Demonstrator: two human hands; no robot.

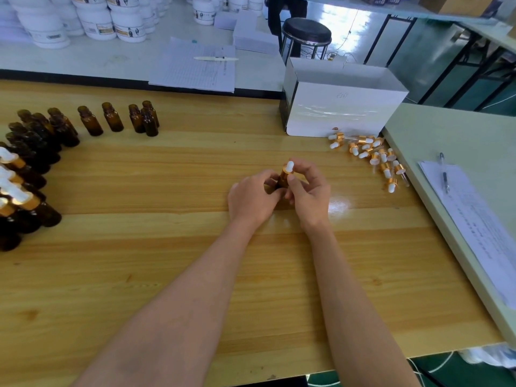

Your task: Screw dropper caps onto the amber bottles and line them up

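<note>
An amber bottle (282,180) stands tilted between both hands over the middle of the wooden table (167,261). My left hand (252,198) grips its body. My right hand (308,191) pinches the gold dropper cap (288,168) with its white bulb on the bottle's neck. Several uncapped amber bottles (111,118) stand at the far left. Capped bottles (16,191) sit in rows at the left edge. Loose dropper caps (374,156) lie in a pile to the right.
An open white box (343,107) stands behind the cap pile. A pale side table (452,141) on the right carries papers and a pen (444,174). Papers with a pen (195,68), white tubs (92,20) and a stool (305,34) lie beyond the table.
</note>
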